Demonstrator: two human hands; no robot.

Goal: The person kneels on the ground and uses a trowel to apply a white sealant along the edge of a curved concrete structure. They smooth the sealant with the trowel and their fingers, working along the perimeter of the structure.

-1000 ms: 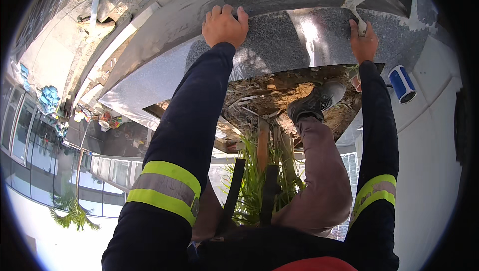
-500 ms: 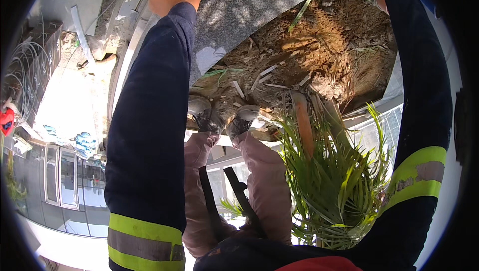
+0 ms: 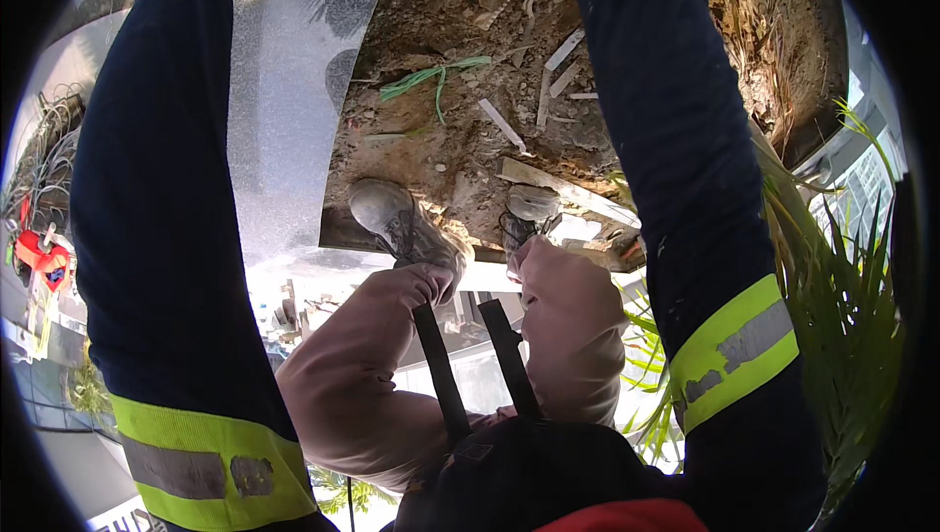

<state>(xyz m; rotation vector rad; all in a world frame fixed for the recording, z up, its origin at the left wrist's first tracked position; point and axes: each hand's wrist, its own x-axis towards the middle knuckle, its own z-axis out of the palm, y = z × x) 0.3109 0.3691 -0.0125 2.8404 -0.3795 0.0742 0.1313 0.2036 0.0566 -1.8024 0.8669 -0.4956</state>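
My left arm, in a dark blue sleeve (image 3: 157, 189) with a yellow-green and grey reflective band, reaches up past the top edge at the left. The hand at its end is outside the picture. Along the right side my other sleeve (image 3: 676, 131) also runs out through the top edge, hiding that hand too. What either hand holds or touches does not show. Between the arms lie a grey speckled slab (image 3: 279, 111) and a patch of brown soil (image 3: 460, 62). A green strip of leaf or tie (image 3: 431, 77) rests on the soil.
My boots (image 3: 392, 214) stand on the soil beside the slab's edge. Pale wooden slats (image 3: 568, 189) and scraps lie around them. A leafy green plant (image 3: 832, 307) fills the right side. Coiled cables (image 3: 49, 160) and a red item (image 3: 44, 258) are at far left.
My left hand, closed at the top half a second ago, has passed out of view. Both arms sit further left in the picture. The view has turned, and my legs have shifted into a wider bend.
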